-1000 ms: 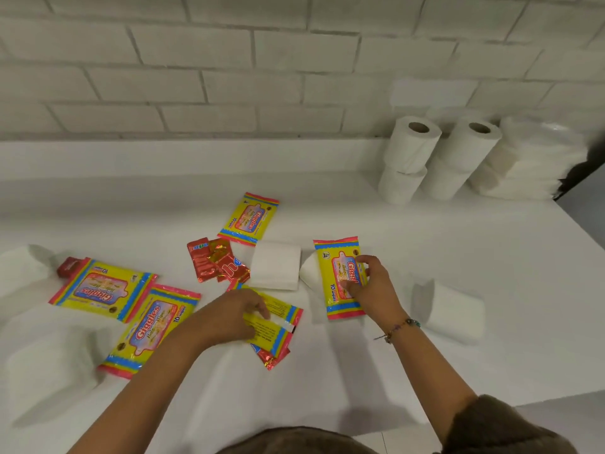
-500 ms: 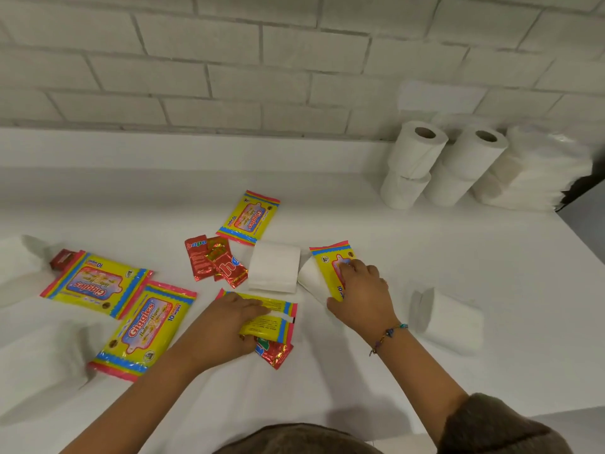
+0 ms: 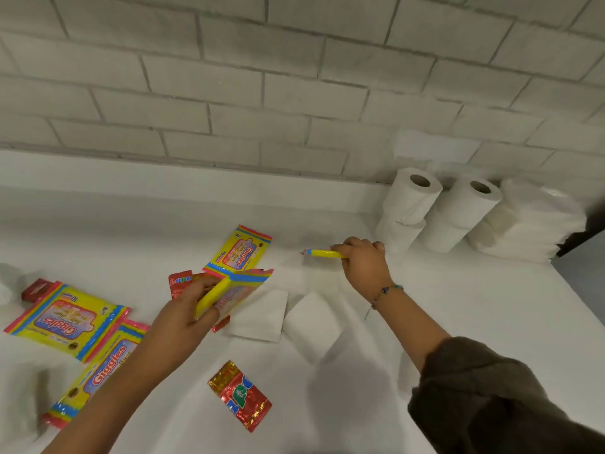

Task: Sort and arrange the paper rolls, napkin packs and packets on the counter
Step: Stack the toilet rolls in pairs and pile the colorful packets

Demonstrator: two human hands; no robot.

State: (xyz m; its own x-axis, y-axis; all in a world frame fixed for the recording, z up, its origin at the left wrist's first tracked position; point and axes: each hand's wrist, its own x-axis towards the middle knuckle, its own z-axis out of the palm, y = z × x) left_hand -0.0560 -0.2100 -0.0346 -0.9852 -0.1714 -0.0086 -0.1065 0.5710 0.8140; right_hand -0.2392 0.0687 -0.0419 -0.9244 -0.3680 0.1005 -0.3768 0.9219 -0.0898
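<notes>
Head view of the white counter [image 3: 474, 309] below a pale brick wall [image 3: 294, 93]. We see the left hand [image 3: 183, 314] with fingers and thumb curled round the first yellow wipes pack [image 3: 235, 290], which is held tilted above the middle of the counter. The right hand [image 3: 363, 265], reaching towards the back, clamps the second yellow wipes pack [image 3: 322, 253]. This pack is level and edge-on to us, just left of the stacked paper rolls [image 3: 412, 201].

The rolls stand two high in two columns against the wall at back right. A pile of white napkin packs [image 3: 537, 224] sits against their right side. The third yellow wipes pack [image 3: 240, 252] lies flat behind the left hand. The fourth yellow wipes pack [image 3: 64, 317] and the fifth yellow wipes pack [image 3: 98, 371] lie face up, just beside each other, at the left.

A red foil packet [image 3: 240, 394] lies alone nearer to us, between the forearms. A second red packet [image 3: 180, 281] is partly hidden behind the left fingers. A small red item [image 3: 36, 288] shows at the far left, and we cannot tell what it is.

Two white paper bundles [image 3: 262, 317] lie side by side between the hands. We cannot tell whether they are rolls or folded packs. A beaded bracelet [image 3: 386, 291] circles the right wrist above a dark sleeve [image 3: 491, 404].
</notes>
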